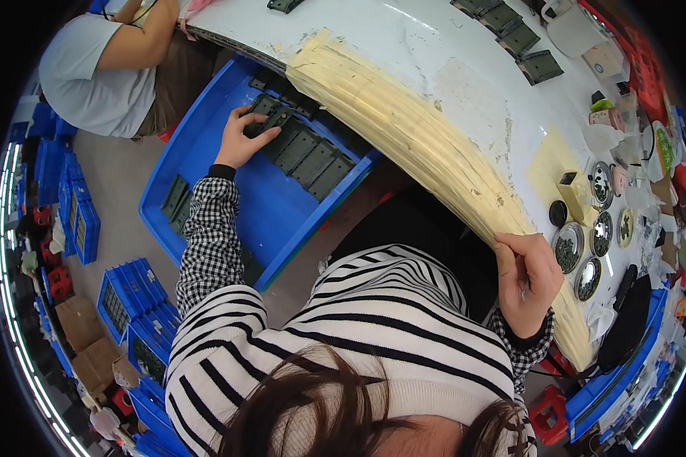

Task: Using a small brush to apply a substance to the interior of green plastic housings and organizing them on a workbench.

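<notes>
My left hand point(242, 137) reaches into a large blue plastic bin point(198, 145) at the left of the table. Its thumb and fingers close on a dark green rectangular block-like part point(276, 120). Beside that hand, a row of similar dark green parts point(306, 156) lies in the bin, and a few more point(177, 202) rest along its left side. At the taped table edge on the right, my right hand point(527, 280) is closed with curled fingers. Whatever it may hold is hidden.
Yellowish tape point(404, 126) covers the edge of the white table point(404, 38). Round dishes of small pieces point(568, 247) stand at the right, near a white mug point(575, 29). Another person point(103, 72) sits at the far left. Blue crates point(133, 297) stand on the floor.
</notes>
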Demonstrator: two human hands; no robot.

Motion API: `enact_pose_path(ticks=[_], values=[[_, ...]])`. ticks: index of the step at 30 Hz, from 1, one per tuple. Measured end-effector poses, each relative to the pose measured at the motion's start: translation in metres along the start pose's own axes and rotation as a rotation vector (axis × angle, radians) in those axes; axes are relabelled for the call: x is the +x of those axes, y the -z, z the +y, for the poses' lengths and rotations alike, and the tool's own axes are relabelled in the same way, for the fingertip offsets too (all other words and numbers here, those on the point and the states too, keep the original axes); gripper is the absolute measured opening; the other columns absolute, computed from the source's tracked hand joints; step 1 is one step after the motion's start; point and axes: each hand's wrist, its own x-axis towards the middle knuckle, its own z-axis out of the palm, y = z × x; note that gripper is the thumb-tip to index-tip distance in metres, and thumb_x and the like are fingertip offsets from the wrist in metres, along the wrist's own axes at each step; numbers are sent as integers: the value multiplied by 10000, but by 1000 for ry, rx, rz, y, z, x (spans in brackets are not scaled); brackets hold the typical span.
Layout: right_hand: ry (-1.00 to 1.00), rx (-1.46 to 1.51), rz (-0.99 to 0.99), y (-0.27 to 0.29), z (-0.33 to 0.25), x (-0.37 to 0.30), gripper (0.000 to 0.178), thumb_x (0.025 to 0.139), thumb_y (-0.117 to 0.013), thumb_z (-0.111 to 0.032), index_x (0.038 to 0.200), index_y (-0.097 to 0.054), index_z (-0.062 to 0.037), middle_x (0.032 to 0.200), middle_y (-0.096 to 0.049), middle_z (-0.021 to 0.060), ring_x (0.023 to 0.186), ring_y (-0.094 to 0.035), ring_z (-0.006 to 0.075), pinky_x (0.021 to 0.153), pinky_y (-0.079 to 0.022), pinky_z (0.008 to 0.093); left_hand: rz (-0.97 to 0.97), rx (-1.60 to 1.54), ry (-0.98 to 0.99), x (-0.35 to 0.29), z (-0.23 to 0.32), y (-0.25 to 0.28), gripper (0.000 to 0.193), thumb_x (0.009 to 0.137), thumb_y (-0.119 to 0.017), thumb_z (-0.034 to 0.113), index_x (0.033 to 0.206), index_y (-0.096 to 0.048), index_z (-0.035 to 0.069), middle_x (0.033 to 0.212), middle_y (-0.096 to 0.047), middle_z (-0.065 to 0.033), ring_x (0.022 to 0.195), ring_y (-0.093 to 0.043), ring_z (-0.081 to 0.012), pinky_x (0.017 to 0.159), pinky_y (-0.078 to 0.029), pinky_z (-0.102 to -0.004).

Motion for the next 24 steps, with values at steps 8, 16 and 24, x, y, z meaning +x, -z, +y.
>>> enact_pose_path(ticks=[8, 16, 24], values=[[-15, -4, 2, 1, 2, -2, 145, 767, -724, 61, 882, -693, -23, 652, -537, 56, 482, -423, 125, 460, -329, 258, 161, -32, -9, 30, -38, 33, 430, 776, -794, 384, 1008, -719, 30, 1314, -523, -203, 1222, -511, -314, 1021, -405, -392], [-20, 1, -1, 0, 0, -1, 147, 766, -724, 58, 886, -695, -22, 652, -540, 61, 495, -441, 138, 471, -341, 262, 42, 125, 49, 34, -49, 28, 531, 756, -780, 477, 1044, -699, 38, 1288, -548, -204, 1235, -506, -315, 1038, -397, -423], [-18, 16, -24, -3, 1, 2, 154, 762, -727, 58, 889, -697, -23, 654, -541, 65, 500, -442, 145, 474, -342, 266, 60, -16, 0, 30, -49, 35, 460, 805, -757, 416, 1015, -684, 13, 1058, -658, -125, 1039, -608, -257, 942, -440, -361]])
